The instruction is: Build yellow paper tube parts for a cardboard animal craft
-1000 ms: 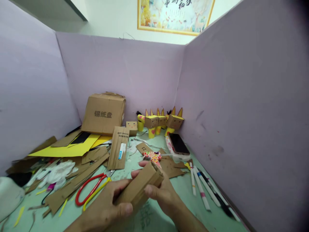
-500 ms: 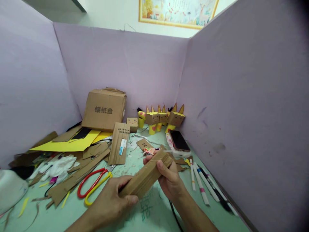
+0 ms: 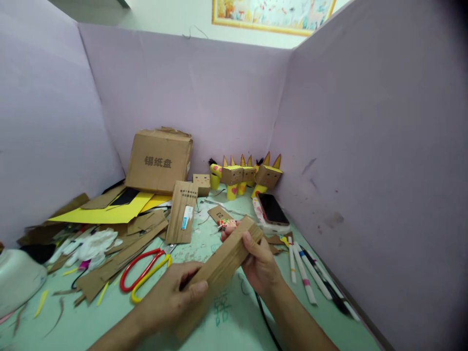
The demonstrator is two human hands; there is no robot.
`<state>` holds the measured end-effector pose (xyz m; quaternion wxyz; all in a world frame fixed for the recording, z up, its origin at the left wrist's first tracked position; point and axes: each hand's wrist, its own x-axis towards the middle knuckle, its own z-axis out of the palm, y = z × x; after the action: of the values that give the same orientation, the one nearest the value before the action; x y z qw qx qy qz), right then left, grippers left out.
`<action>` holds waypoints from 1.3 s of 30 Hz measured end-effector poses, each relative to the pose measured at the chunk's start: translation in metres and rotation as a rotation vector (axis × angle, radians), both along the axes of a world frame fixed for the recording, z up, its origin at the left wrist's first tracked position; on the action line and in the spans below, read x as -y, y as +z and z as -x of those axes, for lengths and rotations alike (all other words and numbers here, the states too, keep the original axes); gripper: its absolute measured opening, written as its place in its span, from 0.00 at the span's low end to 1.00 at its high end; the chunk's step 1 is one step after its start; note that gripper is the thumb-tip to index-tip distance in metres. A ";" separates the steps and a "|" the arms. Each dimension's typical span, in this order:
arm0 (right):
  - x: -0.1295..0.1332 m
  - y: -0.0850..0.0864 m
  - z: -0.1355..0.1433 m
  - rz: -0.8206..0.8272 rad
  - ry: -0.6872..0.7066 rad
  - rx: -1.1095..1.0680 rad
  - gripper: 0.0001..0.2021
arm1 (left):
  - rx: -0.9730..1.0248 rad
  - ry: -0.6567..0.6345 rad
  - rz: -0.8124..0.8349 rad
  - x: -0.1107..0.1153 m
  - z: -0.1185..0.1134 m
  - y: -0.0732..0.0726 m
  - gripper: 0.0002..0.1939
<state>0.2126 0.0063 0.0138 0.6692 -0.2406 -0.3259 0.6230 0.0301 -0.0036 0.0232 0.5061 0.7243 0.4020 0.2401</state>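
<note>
A long folded strip of brown cardboard (image 3: 219, 268) slants across the front of the table, held between both hands. My left hand (image 3: 179, 292) is closed around its lower part, thumb on the near face. Near the upper end, my right hand (image 3: 259, 261) grips it with the thumb on top and fingers underneath. Left of the strip lie scissors (image 3: 146, 273) with one red and one yellow handle loop. A flat cardboard piece (image 3: 183, 212) with a blue-and-white label rests behind my left hand. Beyond my right hand is a small cardboard scrap (image 3: 218, 214) marked 23.
Cardboard offcuts (image 3: 120, 258) and yellow sheets (image 3: 106, 214) are piled at left, beside a white bowl (image 3: 20, 280). A cardboard box (image 3: 160, 161) and yellow animal figures (image 3: 234, 178) stand at the back. On the right are a phone (image 3: 272, 208) and several marker pens (image 3: 304, 275). Purple walls enclose the table.
The strip's lower end now shows below my left hand, which has shifted slightly along it. Both hands keep hold. The view has tilted down a little.
</note>
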 end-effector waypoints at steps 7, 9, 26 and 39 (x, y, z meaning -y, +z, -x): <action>-0.002 -0.005 0.008 0.050 0.269 0.017 0.21 | 0.538 0.142 0.688 -0.009 0.004 -0.012 0.18; -0.004 -0.010 0.009 0.033 0.179 0.088 0.23 | 0.605 0.148 0.774 -0.009 0.005 -0.012 0.17; -0.015 -0.003 -0.034 0.037 -0.092 0.639 0.13 | 0.349 0.257 0.669 -0.036 0.036 0.005 0.21; -0.009 -0.001 -0.015 0.063 -0.271 0.248 0.16 | 0.271 0.696 -0.253 -0.033 0.040 0.007 0.22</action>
<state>0.2280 0.0149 0.0124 0.6939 -0.3778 -0.3508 0.5027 -0.0095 0.0291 0.0306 0.3495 0.5631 0.5204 0.5385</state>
